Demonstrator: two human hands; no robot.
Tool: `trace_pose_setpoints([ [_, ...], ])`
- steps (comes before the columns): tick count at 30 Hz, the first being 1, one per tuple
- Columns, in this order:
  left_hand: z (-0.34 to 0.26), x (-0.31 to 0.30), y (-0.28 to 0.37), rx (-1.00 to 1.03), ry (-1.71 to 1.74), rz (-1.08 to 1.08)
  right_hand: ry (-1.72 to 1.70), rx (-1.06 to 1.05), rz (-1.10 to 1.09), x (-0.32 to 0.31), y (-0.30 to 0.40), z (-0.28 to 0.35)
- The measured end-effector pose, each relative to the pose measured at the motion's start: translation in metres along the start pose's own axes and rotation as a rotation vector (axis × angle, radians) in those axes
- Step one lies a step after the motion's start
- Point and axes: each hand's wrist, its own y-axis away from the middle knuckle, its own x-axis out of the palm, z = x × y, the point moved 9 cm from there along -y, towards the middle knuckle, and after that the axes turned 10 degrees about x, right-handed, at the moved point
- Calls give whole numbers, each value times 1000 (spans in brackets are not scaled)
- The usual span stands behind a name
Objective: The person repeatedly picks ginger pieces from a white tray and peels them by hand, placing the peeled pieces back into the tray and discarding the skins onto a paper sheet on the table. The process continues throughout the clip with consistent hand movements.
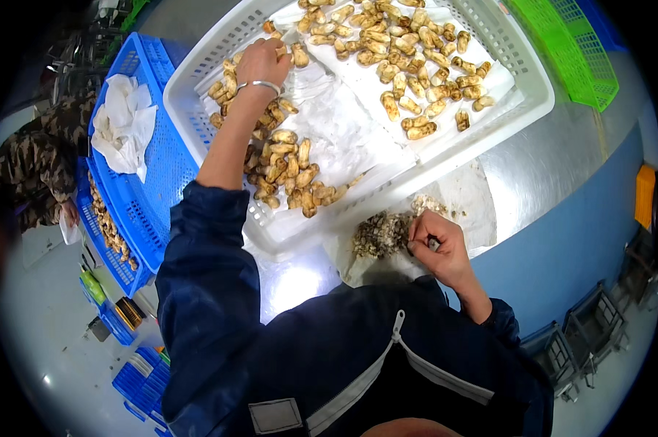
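A large white plastic basket (471,143), lined with white paper (340,125), holds many short, pale-brown mushrooms (293,164). My left hand (263,63), with a silver bangle at the wrist, reaches into its left part among the mushrooms. The fingertips are hidden, so any grip there cannot be made out. In front of the basket, my right hand (441,246) has thumb and forefinger brought together beside a heap of dark and pale trimmings (381,235). Something small and dark shows inside that hand, too unclear to name. The heap lies on a whitish cloth or paper sheet (479,205).
Blue plastic baskets (168,218) stand at the left, one with crumpled white paper (124,123), a lower one with more mushrooms (108,226). Beyond them is a person in camouflage clothing (39,158). A green basket (572,54) stands on the metal table (525,185) at right; stools (594,328) are below.
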Motion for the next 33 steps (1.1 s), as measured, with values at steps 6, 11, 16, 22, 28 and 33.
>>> trace_pose_setpoints([
  [6,8,16,6,-140,-99,27,278,-80,44,22,12,4],
  [11,4,-21,31,-193,525,-54,424,-46,-231,7,28,5],
  [16,-113,-57,124,-366,1736,135,-53,67,-297,-8,32,28],
  [22,-193,-63,222,-556,2007,200,-66,-91,-245,22,29,59],
  [28,-204,-76,253,-396,1759,35,92,-286,-283,32,43,57],
  [33,-205,-78,262,-201,1572,19,111,-319,-155,46,53,55],
])
